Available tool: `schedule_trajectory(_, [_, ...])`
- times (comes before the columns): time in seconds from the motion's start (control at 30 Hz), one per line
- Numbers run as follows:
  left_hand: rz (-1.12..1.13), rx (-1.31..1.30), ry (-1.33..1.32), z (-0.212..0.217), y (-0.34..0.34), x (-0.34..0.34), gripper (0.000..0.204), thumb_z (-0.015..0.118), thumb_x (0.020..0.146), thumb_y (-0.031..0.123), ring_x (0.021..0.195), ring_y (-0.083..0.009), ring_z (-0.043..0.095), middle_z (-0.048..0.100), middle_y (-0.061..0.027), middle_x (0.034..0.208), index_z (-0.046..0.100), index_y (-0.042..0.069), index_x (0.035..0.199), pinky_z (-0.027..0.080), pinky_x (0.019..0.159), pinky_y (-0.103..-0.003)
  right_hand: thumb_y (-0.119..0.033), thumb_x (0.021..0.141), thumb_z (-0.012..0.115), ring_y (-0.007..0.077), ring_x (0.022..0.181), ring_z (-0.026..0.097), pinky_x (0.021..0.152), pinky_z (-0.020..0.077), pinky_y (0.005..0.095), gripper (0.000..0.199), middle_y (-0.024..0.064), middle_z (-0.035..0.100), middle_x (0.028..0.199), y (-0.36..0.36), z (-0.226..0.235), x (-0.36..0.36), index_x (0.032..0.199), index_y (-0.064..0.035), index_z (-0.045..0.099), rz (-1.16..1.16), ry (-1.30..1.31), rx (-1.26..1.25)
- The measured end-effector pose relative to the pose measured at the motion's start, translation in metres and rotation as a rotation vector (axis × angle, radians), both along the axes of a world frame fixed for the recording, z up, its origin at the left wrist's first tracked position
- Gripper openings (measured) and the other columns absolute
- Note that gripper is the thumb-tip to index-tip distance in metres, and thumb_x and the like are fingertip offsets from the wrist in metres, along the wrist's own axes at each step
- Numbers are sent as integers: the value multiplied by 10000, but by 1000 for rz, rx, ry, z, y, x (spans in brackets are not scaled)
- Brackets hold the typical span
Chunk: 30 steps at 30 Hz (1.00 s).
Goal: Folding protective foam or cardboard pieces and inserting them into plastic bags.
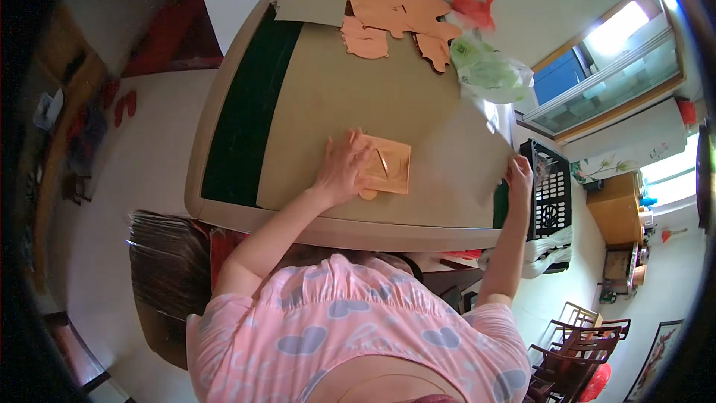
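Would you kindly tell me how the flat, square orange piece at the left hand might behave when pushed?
The flat, square orange piece would probably slide rather than roll, lying flat on the tan table covering. It looks thin, so it is probably light.

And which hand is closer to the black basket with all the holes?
Right. The right hand is at the right side of the table, close beside the black basket. The left hand is farther away, across the table, on the square orange piece.
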State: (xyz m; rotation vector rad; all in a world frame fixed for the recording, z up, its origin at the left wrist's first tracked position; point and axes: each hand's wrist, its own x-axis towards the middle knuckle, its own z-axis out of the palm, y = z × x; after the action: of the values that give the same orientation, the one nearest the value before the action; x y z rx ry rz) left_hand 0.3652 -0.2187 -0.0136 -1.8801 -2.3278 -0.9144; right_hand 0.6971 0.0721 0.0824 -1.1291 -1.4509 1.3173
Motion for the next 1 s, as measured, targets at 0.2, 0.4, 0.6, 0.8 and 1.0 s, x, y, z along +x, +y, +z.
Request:
schedule_trajectory(0.2, [-190, 16, 117, 0, -28, 28, 545, 626, 861, 334, 1422, -327, 239, 269, -142, 1531, 479, 145, 1351, 227, 1080, -643, -73, 920, 554, 122, 635, 591, 511, 438, 248, 174, 49, 621, 766, 36, -86, -94, 1091, -56, 527, -72, 2, 203])
schedule_trajectory(0.4, [-154, 49, 117, -3, -40, 45, 454, 647, 850, 246, 1384, -312, 311, 382, -134, 1465, 552, 133, 1279, 264, 1107, -535, -73, 883, 553, 105, 597, 536, 558, 449, 270, 89, 50, 596, 668, 3, -107, -160, 960, -37, 583, 146, -316, 339])
schedule_trajectory(0.6, [-184, 150, -52, 1, -39, 34, 438, 608, 890, 198, 1327, -342, 392, 453, -153, 1402, 520, 97, 1307, 304, 1103, -498, -127, 841, 642, 352, 1067, 589, 895, 481, 428, 345, 192, 626, 1139, -69, -74, -164, 1170, -39, 584, 194, -621, 803])
schedule_trajectory(0.8, [-31, 59, -98, 5, 39, -42, 417, 516, 914, 122, 1362, -339, 343, 411, -158, 1440, 492, 63, 1326, 269, 1127, -459, -279, 931, 559, 307, 1368, 340, 1115, 222, 583, 481, 123, 384, 1469, -171, -67, -162, 1378, -131, 460, 797, -801, 923])
schedule_trajectory(1.0, [-110, -206, 14, -5, 70, -59, 417, 413, 942, 106, 1431, -261, 234, 345, -79, 1509, 475, 96, 1354, 202, 1153, -491, -297, 952, 530, 300, 1364, 357, 1104, 242, 581, 447, 111, 420, 1451, -141, -69, -152, 1368, -143, 478, 733, -833, 953])
